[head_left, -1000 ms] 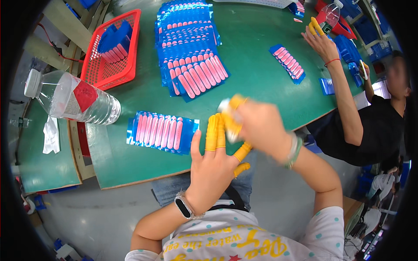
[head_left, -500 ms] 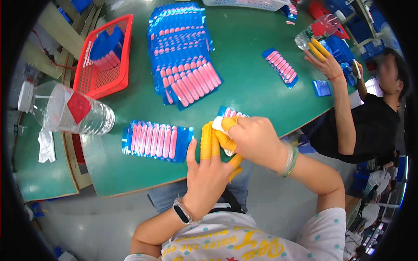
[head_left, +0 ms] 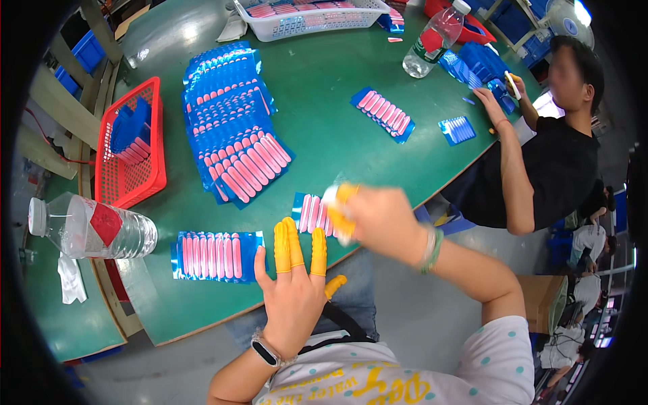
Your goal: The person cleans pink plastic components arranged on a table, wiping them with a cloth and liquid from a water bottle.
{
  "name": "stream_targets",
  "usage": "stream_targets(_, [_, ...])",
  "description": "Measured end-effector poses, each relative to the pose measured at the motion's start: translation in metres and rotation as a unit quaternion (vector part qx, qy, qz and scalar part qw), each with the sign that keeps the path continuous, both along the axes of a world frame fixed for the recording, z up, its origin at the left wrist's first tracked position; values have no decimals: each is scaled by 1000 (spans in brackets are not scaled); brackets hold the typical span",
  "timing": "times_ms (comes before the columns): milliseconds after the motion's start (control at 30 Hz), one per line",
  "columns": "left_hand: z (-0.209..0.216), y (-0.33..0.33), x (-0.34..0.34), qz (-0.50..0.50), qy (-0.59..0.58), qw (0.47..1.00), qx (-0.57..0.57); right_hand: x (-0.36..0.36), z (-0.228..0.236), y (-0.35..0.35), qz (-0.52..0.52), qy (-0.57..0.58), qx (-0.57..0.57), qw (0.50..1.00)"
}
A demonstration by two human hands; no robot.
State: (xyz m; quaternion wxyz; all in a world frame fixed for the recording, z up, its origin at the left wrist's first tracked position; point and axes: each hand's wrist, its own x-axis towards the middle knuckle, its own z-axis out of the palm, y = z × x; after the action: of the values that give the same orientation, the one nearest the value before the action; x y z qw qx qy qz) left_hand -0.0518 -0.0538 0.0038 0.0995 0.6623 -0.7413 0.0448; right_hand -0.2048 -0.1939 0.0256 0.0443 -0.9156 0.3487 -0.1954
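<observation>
My left hand (head_left: 291,287), with yellow finger cots, lies flat, fingers stretched, on the near table edge. Its fingertips rest beside the left end of a blue sheet with pink strips (head_left: 310,214). My right hand (head_left: 385,219), blurred by motion and also in yellow cots, is closed round a white cloth (head_left: 332,197) over that sheet's right part, which it hides. Left of my left hand lies another blue sheet with a row of pink strips (head_left: 212,256). Beyond my hands, overlapping sheets of the same kind form a long stack (head_left: 233,128).
On the left are a red basket (head_left: 156,135) holding more sheets and a tipped plastic bottle (head_left: 101,226). A white basket (head_left: 310,25) stands at the far edge. Another sheet (head_left: 383,113), an upright bottle (head_left: 432,44) and a co-worker (head_left: 560,162) are on the right.
My left hand has moved off the sheet's left part and its fingers have spread. My right hand shifted with the cloth, showing more pink strips. The co-worker's raised hand came down to the table.
</observation>
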Motion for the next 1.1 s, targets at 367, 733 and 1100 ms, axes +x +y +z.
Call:
stream_targets(367, [-4, 0, -4, -5, 11, 1000, -3, -12, -3, 19, 26, -57, -17, 998])
stream_targets(733, [3, 2, -4, 3, 3, 1000, 5, -26, -3, -9, -62, -24, -13, 998])
stream_targets(1100, [0, 1, -3, -4, -11, 1000, -4, -32, 0, 37, 50, -23, 7, 998])
